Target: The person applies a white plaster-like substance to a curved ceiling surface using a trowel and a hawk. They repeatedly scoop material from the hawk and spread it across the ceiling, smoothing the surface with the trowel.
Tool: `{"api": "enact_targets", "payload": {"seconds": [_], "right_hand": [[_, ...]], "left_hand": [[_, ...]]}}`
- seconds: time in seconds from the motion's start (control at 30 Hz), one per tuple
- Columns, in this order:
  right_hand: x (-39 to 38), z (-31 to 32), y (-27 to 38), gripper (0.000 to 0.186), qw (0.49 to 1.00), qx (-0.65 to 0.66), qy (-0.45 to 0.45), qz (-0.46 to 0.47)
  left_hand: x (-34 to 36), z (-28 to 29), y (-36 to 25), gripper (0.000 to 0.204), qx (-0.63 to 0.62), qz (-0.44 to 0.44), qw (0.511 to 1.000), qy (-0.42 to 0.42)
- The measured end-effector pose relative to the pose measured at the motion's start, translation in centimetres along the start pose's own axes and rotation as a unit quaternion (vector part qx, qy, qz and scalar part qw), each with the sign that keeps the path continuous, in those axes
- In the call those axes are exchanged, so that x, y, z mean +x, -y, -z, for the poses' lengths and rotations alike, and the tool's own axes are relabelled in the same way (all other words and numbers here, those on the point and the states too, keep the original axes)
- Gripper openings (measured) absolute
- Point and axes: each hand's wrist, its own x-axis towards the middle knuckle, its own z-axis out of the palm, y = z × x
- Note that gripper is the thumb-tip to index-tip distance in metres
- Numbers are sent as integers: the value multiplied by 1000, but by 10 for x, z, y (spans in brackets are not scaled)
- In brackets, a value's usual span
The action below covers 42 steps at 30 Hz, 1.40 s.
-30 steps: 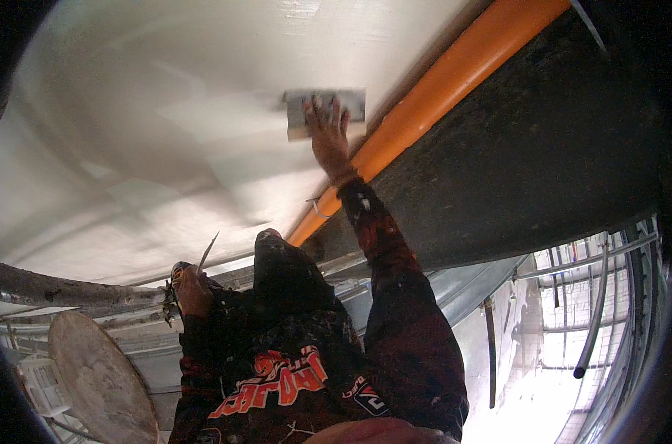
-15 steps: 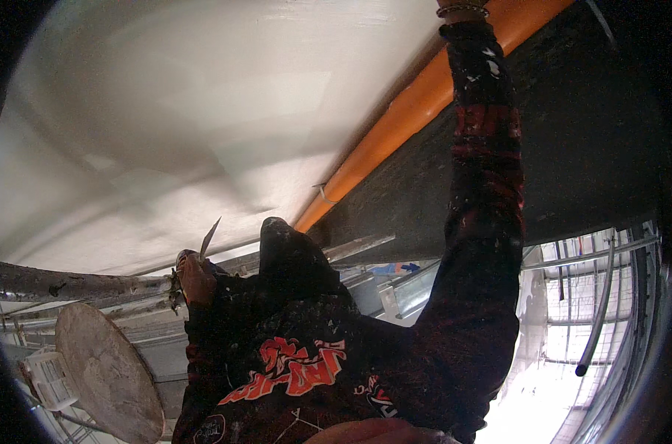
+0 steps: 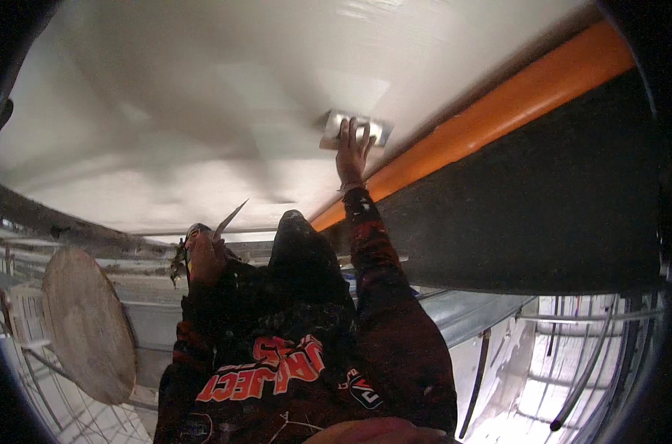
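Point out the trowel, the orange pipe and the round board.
Trowel (image 3: 333,134): head view, on the bare left part of its blade.
Orange pipe (image 3: 491,118): head view, on its side, about midway along the visible length.
Round board (image 3: 88,325): head view, on the middle of its flat face.

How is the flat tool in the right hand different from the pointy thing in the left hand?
The flat tool looks broad and four-sided; the pointy thing looks thin and tapers to a tip. The flat tool, at the right hand, seems to touch the pale surface; the pointy thing sticks up from the left hand. Both are handheld.
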Motion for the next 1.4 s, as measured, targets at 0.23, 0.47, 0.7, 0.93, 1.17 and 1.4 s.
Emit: {"api": "enact_targets", "payload": {"seconds": [0.23, 0.47, 0.7, 0.93, 1.17, 1.4], "right_hand": [[-76, 5, 53, 65, 941, 322, 41, 96], [-84, 232, 44, 54, 780, 498, 373, 65], [-91, 258, 26, 64, 789, 454, 197, 365], [-109, 213, -28, 50, 742, 630, 228, 24], [-128, 280, 65, 30, 107, 828, 243, -494], [-146, 310, 78, 34, 138, 861, 228, -433]], "left_hand": [[12, 20, -7, 24, -102, -49, 991, 71], [47, 38, -21, 32, -112, -187, 902, 373], [67, 66, -81, 35, -114, -219, 859, 447], [41, 127, -128, 20, -144, -247, 926, 246], [25, 69, -122, 25, -56, -242, 965, -85], [21, 52, -107, 32, -78, -324, 935, -122]]}}
